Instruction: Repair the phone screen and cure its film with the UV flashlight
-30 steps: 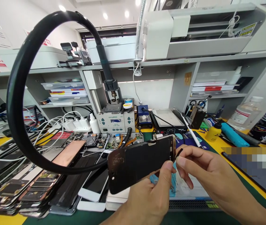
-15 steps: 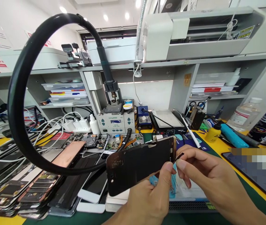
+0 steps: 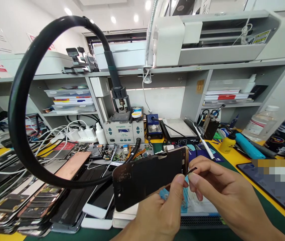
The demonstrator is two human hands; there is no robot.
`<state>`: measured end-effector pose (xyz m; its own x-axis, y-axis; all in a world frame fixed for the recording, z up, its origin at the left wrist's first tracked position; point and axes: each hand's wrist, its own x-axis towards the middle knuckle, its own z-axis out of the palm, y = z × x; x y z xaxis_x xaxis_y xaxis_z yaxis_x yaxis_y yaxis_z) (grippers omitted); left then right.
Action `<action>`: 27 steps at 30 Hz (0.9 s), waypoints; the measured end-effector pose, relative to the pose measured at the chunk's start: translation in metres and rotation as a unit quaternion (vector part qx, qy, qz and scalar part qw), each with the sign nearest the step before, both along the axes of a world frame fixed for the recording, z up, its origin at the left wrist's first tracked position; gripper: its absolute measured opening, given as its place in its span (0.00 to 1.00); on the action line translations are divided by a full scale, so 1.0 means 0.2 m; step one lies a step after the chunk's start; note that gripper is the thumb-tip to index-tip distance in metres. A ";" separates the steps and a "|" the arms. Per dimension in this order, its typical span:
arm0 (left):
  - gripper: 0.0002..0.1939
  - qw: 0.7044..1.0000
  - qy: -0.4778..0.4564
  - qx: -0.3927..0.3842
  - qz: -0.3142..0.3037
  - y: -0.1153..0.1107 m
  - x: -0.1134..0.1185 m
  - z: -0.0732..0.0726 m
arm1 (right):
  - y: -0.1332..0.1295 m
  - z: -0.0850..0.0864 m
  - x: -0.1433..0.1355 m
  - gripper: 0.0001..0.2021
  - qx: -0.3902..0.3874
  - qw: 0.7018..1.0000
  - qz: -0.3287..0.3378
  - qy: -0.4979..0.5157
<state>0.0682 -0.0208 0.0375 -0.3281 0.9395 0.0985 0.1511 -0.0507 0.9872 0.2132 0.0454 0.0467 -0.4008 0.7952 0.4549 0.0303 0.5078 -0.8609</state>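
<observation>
The left hand (image 3: pixel 162 212) pinches the phone screen (image 3: pixel 149 179) near its right end, tilted above the green mat (image 3: pixel 197 234). The right hand (image 3: pixel 222 184) pinches a thin black strip (image 3: pixel 193 170) just beside that end — a firm left hold and light, even fingers would suit something so flimsy-looking.

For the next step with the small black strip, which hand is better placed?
Probably the right hand: it is pinching the black strip beside one end of the phone screen, while the left hand is occupied supporting that screen.
</observation>
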 end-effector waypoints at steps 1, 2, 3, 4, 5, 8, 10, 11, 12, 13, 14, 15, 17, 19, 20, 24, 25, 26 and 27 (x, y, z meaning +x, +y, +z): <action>0.22 1.000 -0.006 0.000 0.003 0.00 0.00 0.00 | 0.00 0.00 0.00 0.07 0.000 1.000 0.001 0.000; 0.22 1.000 -0.011 -0.002 0.006 0.00 0.00 0.00 | 0.00 0.00 0.00 0.07 0.001 1.000 0.003 -0.002; 0.22 1.000 -0.015 -0.004 0.009 0.00 0.00 -0.01 | 0.00 0.00 0.00 0.07 0.001 1.000 0.003 -0.002; 0.23 1.000 -0.016 -0.005 0.009 0.00 0.00 -0.01 | 0.00 -0.01 0.00 0.07 0.000 1.000 0.005 -0.003; 0.24 1.000 -0.014 -0.005 0.007 0.00 0.00 -0.01 | 0.00 -0.01 0.00 0.07 -0.001 1.000 0.006 -0.002; 0.25 1.000 -0.004 -0.009 -0.003 0.00 -0.01 -0.02 | 0.00 -0.01 0.00 0.07 -0.005 1.000 0.016 0.006; 0.25 1.000 0.003 -0.010 -0.008 0.00 -0.01 -0.03 | 0.00 -0.01 0.00 0.07 -0.005 1.000 0.021 0.013; 0.25 1.000 0.006 -0.007 -0.009 0.00 -0.02 -0.03 | 0.00 -0.01 0.00 0.07 -0.004 1.000 0.021 0.014; 0.25 1.000 0.010 -0.003 -0.009 0.00 -0.02 -0.03 | 0.00 -0.01 0.00 0.06 -0.003 1.000 0.022 0.014; 0.25 1.000 0.012 0.003 -0.008 0.00 -0.02 -0.03 | 0.00 -0.01 0.00 0.06 -0.003 1.000 0.020 0.013; 0.25 1.000 0.013 0.005 -0.005 0.00 -0.02 -0.03 | 0.00 -0.01 0.00 0.06 -0.003 1.000 0.018 0.012; 0.24 1.000 0.012 0.004 -0.002 0.00 -0.02 -0.03 | -0.01 0.00 0.00 0.07 -0.003 1.000 0.015 0.012; 0.24 1.000 0.007 0.001 0.004 0.00 -0.01 -0.03 | -0.01 0.00 0.00 0.07 -0.004 1.000 0.014 0.016; 0.25 1.000 0.004 -0.006 0.007 0.00 -0.01 -0.04 | -0.01 0.00 0.00 0.07 -0.003 1.000 0.013 0.020; 0.25 1.000 0.004 -0.011 0.006 0.00 -0.01 -0.04 | -0.01 0.00 0.00 0.07 -0.001 1.000 0.012 0.021; 0.29 0.999 -0.007 -0.037 -0.013 0.00 -0.02 -0.05 | -0.01 0.00 -0.01 0.06 0.009 1.000 -0.003 0.024; 0.30 0.999 -0.009 -0.046 -0.018 -0.01 -0.02 -0.05 | -0.01 0.00 -0.01 0.05 0.014 1.000 -0.008 0.026; 0.30 0.998 -0.009 -0.054 -0.021 -0.01 -0.02 -0.05 | -0.01 0.00 -0.01 0.05 0.018 0.999 -0.014 0.028; 0.30 0.998 -0.008 -0.060 -0.020 -0.01 -0.02 -0.06 | -0.01 0.00 -0.01 0.05 0.024 0.999 -0.021 0.029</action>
<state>0.0639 -0.0222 0.0265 -0.2912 0.9564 -0.0201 0.1346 0.0617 0.9890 0.2114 0.0428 0.0474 -0.3391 0.7881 0.5137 0.0031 0.5470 -0.8371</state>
